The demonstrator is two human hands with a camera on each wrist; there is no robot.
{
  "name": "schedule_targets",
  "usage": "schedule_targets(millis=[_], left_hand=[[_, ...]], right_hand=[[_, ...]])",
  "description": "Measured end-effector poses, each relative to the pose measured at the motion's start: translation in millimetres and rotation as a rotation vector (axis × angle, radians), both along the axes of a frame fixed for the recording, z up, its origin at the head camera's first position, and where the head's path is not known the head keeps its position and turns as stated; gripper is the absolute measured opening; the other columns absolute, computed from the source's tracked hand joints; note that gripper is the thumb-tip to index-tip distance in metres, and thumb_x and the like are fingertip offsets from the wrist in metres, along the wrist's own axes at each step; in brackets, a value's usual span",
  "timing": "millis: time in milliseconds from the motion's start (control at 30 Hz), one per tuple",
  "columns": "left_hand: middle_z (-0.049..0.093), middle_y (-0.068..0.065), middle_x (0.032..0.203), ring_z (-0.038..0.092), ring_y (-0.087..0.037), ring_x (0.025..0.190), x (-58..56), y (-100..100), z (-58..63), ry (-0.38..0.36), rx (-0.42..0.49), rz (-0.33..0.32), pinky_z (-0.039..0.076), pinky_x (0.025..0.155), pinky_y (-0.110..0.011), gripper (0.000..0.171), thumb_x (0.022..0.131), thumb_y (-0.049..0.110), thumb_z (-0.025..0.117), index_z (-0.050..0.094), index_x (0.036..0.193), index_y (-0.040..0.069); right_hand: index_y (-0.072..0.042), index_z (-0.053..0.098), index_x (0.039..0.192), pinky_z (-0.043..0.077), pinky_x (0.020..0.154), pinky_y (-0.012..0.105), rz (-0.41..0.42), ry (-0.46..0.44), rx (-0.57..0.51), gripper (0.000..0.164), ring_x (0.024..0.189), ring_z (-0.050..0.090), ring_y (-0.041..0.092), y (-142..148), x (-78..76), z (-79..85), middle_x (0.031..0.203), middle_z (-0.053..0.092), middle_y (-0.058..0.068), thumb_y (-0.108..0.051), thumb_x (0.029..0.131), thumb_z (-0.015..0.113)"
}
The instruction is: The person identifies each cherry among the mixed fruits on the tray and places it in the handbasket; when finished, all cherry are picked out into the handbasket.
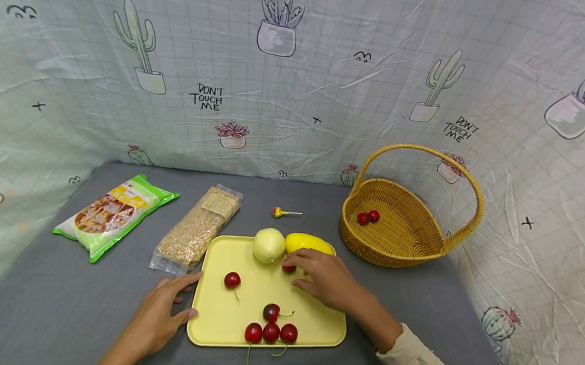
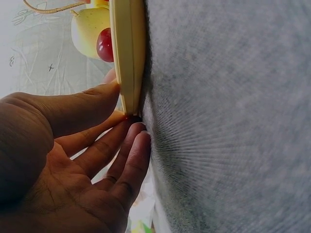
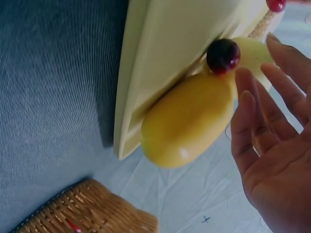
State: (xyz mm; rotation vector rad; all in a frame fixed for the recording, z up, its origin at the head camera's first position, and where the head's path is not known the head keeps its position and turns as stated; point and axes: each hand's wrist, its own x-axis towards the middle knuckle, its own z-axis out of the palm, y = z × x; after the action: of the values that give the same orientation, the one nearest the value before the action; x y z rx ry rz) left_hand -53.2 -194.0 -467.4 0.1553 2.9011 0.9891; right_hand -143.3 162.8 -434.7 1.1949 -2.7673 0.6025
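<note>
My left hand (image 1: 156, 315) touches the left edge of a yellow tray (image 1: 213, 320), thumb and fingertips against its rim. Over the tray's right side, my right hand (image 1: 325, 279) has spread, bent fingers around a dark red cherry (image 1: 288, 269). The right wrist view shows this cherry (image 3: 223, 56) beside the fingertips, with a gap between them. It sits by a yellow mango-like fruit (image 1: 307, 242) and a pale green round fruit (image 1: 268, 245). Another cherry (image 1: 232, 280) lies on the tray's left half. Several stemmed cherries (image 1: 270, 332) cluster at its front edge.
A wicker basket (image 1: 392, 257) with a tall handle stands at the right, two cherries (image 1: 368, 217) inside. Behind the tray lies a lollipop (image 1: 285, 212). At the left are a clear bag of grains (image 1: 197, 230) and a green-edged food packet (image 1: 117, 213). A patterned cloth hangs behind.
</note>
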Motion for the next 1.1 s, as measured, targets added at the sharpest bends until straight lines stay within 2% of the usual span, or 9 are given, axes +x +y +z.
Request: schedule_targets(millis=[67, 200, 433, 633, 733, 867, 1100], left_hand=[[0.070, -0.008, 0.130, 0.067, -0.021, 0.109, -0.1, 0.0, -0.1, 0.000, 0.000, -0.002, 0.062, 0.085, -0.035, 0.077, 0.082, 0.011, 0.092, 0.060, 0.152, 0.014], [0.070, -0.008, 0.131, 0.067, -0.021, 0.109, 0.2, -0.1, -0.1, 0.000, 0.003, -0.002, 0.062, 0.085, -0.035, 0.077, 0.082, 0.011, 0.092, 0.060, 0.152, 0.014], [0.070, -0.009, 0.131, 0.068, -0.021, 0.108, -0.2, -0.2, 0.0, -0.012, -0.001, -0.001, 0.062, 0.085, -0.037, 0.077, 0.082, 0.012, 0.092, 0.059, 0.152, 0.015], [0.070, -0.008, 0.130, 0.068, -0.021, 0.107, -0.1, -0.4, -0.1, -0.011, -0.002, -0.002, 0.062, 0.085, -0.038, 0.077, 0.082, 0.012, 0.091, 0.060, 0.152, 0.015], [0.070, -0.009, 0.131, 0.068, -0.021, 0.108, 0.0, -0.8, -0.5, -0.001, 0.003, -0.006, 0.062, 0.085, -0.037, 0.076, 0.082, 0.012, 0.091, 0.060, 0.152, 0.014], [0.071, -0.009, 0.131, 0.068, -0.021, 0.108, 0.3, -1.0, -0.8, 0.014, 0.006, -0.006, 0.062, 0.085, -0.035, 0.077, 0.082, 0.011, 0.092, 0.060, 0.151, 0.014], [0.071, -0.008, 0.129, 0.067, -0.022, 0.109, -0.1, -0.9, -0.6, 0.013, 0.009, -0.008, 0.062, 0.085, -0.035, 0.076, 0.082, 0.010, 0.091, 0.060, 0.151, 0.013]], right_hand=[[-0.022, 0.077, 0.125, 0.062, 0.086, 0.032, -0.003, 0.004, 0.039, 0.039, 0.115, 0.070, 0.011, -1.9, 1.5, -1.8, 0.131, 0.073, -0.008, -0.022, 0.089, 0.089], [-0.022, 0.077, 0.125, 0.063, 0.089, 0.035, -0.011, 0.017, 0.071, 0.039, 0.118, 0.070, 0.012, -4.6, 3.6, -3.8, 0.132, 0.072, -0.007, -0.018, 0.088, 0.089], [-0.023, 0.080, 0.116, 0.058, 0.075, 0.024, -0.027, 0.037, 0.059, 0.031, 0.095, 0.066, 0.006, -6.2, 3.6, -8.0, 0.112, 0.072, -0.008, -0.012, 0.088, 0.088], [-0.020, 0.081, 0.117, 0.049, 0.066, 0.018, -0.059, 0.032, 0.061, 0.036, 0.083, 0.057, 0.006, -4.2, 4.7, -8.2, 0.102, 0.068, -0.006, -0.007, 0.085, 0.089], [-0.020, 0.081, 0.118, 0.049, 0.065, 0.019, -0.077, 0.042, 0.077, 0.037, 0.082, 0.056, 0.007, -2.7, 5.0, -8.3, 0.102, 0.067, -0.006, -0.011, 0.084, 0.092], [-0.022, 0.080, 0.111, 0.050, 0.066, 0.021, -0.085, 0.063, 0.090, 0.033, 0.082, 0.056, 0.007, -0.8, 5.3, -9.8, 0.100, 0.066, -0.006, -0.018, 0.081, 0.094], [-0.024, 0.077, 0.105, 0.055, 0.068, 0.025, -0.070, 0.093, 0.102, 0.030, 0.088, 0.061, 0.008, 1.3, 6.2, -9.8, 0.101, 0.067, -0.007, -0.022, 0.081, 0.095]])
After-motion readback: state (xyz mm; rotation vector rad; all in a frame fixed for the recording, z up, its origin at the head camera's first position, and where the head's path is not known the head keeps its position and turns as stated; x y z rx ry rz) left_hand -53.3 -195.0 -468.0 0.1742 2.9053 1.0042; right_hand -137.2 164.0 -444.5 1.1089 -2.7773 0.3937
